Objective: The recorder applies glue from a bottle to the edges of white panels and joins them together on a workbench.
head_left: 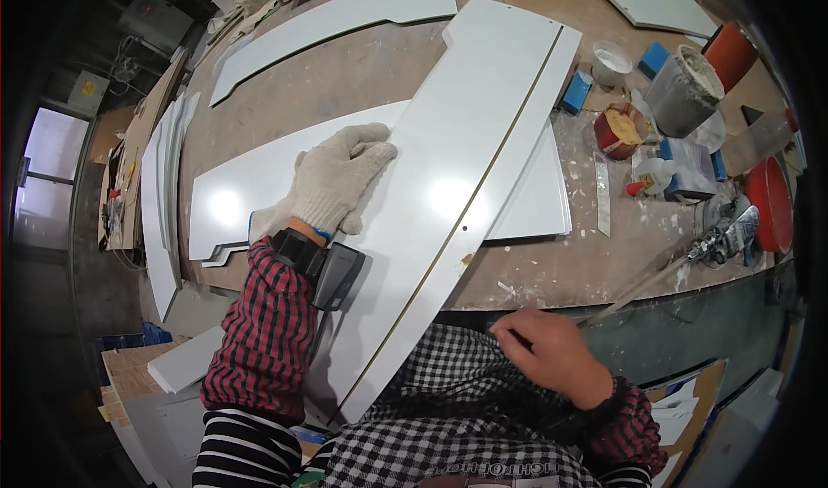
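Note:
A long white panel (431, 160) lies slanted across the stack, its near end reaching over the table edge to my body. A dark narrow groove runs along its right side, with a small hole and a brownish chipped spot (467, 259) close by. My left hand (341, 173), in a white knit glove, grips the panel's left edge with bent fingers. Under it lie more white panels (259, 182). Bare and curled, my right hand (552, 354) hovers before my checked apron, right of the panel and apart from it. Whatever its fingers may hold is hidden.
At right stand a red cup of tan filler (619, 132), a grey crusted tub (684, 91), a white cup (611, 62), blue blocks (576, 93), a glue bottle (653, 176), a flat strip (602, 195) and a metal spray gun (724, 236) with hose. Another white panel (336, 26) lies behind.

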Demonstrator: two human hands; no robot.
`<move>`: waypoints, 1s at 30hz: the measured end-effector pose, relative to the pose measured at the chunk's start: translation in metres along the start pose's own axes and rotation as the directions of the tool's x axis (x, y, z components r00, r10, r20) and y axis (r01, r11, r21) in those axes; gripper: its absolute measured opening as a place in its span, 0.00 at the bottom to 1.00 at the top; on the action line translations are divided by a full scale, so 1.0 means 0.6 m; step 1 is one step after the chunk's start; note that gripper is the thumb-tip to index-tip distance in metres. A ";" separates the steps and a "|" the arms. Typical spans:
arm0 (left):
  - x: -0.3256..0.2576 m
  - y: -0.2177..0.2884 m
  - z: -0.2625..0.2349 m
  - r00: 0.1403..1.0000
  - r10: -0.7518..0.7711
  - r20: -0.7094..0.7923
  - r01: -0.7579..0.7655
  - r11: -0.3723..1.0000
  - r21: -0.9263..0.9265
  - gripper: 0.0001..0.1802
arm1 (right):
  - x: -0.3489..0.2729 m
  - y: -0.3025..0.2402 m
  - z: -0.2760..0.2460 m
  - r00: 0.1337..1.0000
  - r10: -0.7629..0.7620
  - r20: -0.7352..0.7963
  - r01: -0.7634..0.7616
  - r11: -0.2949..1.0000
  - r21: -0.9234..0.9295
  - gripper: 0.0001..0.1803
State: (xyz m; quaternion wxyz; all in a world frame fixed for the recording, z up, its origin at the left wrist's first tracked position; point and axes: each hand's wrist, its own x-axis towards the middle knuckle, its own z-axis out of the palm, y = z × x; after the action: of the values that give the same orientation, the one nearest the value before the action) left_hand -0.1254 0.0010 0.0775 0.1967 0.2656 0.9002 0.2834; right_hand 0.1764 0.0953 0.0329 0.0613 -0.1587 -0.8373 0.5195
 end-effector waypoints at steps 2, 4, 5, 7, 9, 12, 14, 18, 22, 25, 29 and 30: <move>-0.002 0.004 0.000 1.000 0.000 0.005 0.000 1.000 0.008 0.26 | 0.002 0.011 0.019 0.998 -0.034 0.058 0.030 0.997 0.072 0.05; -0.003 0.001 -0.005 1.000 0.005 0.001 -0.005 1.000 0.013 0.26 | 0.007 0.018 0.028 0.994 -0.061 0.089 0.052 0.993 0.102 0.06; -0.002 -0.003 -0.006 1.000 0.020 -0.005 -0.019 0.999 0.042 0.26 | 0.012 0.016 0.030 0.986 -0.070 0.149 0.057 0.994 0.088 0.06; -0.001 -0.007 -0.004 0.999 0.039 -0.012 -0.038 0.997 0.067 0.26 | 0.016 0.015 0.037 0.975 -0.077 0.207 0.064 0.996 0.070 0.06; -0.003 -0.009 -0.002 0.999 0.035 -0.008 -0.035 0.999 0.028 0.26 | 0.018 0.018 0.054 0.983 -0.096 0.154 0.069 0.983 0.169 0.06; 0.005 -0.010 0.003 0.999 0.045 -0.024 -0.044 0.998 0.050 0.26 | 0.014 0.020 0.072 0.985 -0.096 0.140 0.063 0.974 0.219 0.07; 0.000 -0.014 0.003 0.996 0.079 -0.037 -0.076 0.996 0.055 0.26 | 0.014 0.022 0.079 0.983 -0.087 0.160 0.050 0.974 0.221 0.08; 0.008 -0.023 0.013 0.994 0.093 -0.058 -0.094 0.995 -0.012 0.25 | 0.012 0.015 0.088 0.978 -0.083 0.194 0.044 0.979 0.201 0.09; 0.009 -0.031 0.009 0.989 0.131 -0.073 -0.131 0.991 -0.004 0.24 | -0.001 -0.001 0.092 0.985 -0.065 0.162 0.030 0.977 0.210 0.09; -0.004 -0.005 0.002 0.997 0.066 -0.033 -0.068 0.995 -0.067 0.24 | -0.010 -0.008 0.088 0.990 -0.010 0.142 -0.021 0.977 0.211 0.10; -0.014 0.004 -0.004 0.999 0.033 -0.024 -0.036 0.993 -0.113 0.24 | -0.020 -0.018 0.080 0.993 0.051 0.105 -0.075 0.968 0.239 0.11; -0.017 0.005 -0.005 1.000 0.012 -0.010 -0.013 0.992 -0.128 0.23 | -0.021 -0.022 0.077 0.986 0.109 0.130 -0.138 0.960 0.245 0.11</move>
State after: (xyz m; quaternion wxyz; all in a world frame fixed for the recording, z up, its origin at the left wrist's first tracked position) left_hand -0.1178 -0.0039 0.0838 0.2076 0.2568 0.8793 0.3431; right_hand 0.1734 0.0465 0.0244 0.0001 -0.1714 -0.7547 0.6333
